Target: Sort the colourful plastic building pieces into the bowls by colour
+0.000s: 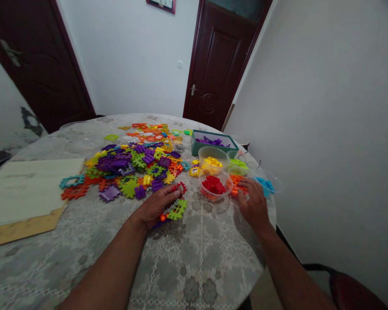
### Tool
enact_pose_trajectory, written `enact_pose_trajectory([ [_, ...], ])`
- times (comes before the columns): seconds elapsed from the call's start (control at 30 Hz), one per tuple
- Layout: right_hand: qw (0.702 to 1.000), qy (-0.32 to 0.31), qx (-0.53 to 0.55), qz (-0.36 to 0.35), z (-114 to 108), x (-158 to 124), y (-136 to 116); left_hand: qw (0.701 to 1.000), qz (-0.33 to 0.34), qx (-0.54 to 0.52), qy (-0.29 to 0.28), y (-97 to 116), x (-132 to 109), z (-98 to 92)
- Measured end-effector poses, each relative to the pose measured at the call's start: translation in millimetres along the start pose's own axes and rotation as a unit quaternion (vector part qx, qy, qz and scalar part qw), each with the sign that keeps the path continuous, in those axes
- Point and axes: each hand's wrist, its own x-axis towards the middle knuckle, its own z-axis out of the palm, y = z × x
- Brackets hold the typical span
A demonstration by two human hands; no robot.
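Round patterned worktop (194, 262), loose plastic building pieces (132, 165) heaped left, colours kept apart in tubs (213, 154) right. We see left hand (157, 206) half-closed at red and green pieces (177, 209), right hand (252, 204) curled over orange pieces (236, 185) by red-filled tub (214, 187); grip unclear on both.

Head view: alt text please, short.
Two bare hands work at a round patterned table: the left hand rests by a green plastic building piece and a red one, the right hand at orange pieces. Ahead lie a multicoloured heap of pieces, clear bowls of red and yellow pieces, and a teal box of purple pieces.
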Motion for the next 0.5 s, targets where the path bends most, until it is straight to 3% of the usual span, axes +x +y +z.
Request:
enact_pose_trajectory([
  [0.07,0.999,-0.017,0.049,0.01,-4,9,-19,1.0,0.0,0.007,-0.013,-1,0,-0.8],
  [0.13,0.989,-0.071,0.122,0.033,-5,20,-44,0.999,0.016,0.027,-0.03,-3,0,-3.0],
  [0.33,0.922,-0.268,0.269,0.076,17,40,-117,0.987,0.055,0.074,-0.131,-10,1,-11.3],
  [0.4,0.912,-0.29,0.284,0.061,30,40,-132,0.984,0.059,0.071,-0.155,-11,1,-12.3],
  [0.5,0.918,-0.273,0.281,0.056,43,38,-140,0.984,0.052,0.053,-0.165,-11,1,-12.3],
])
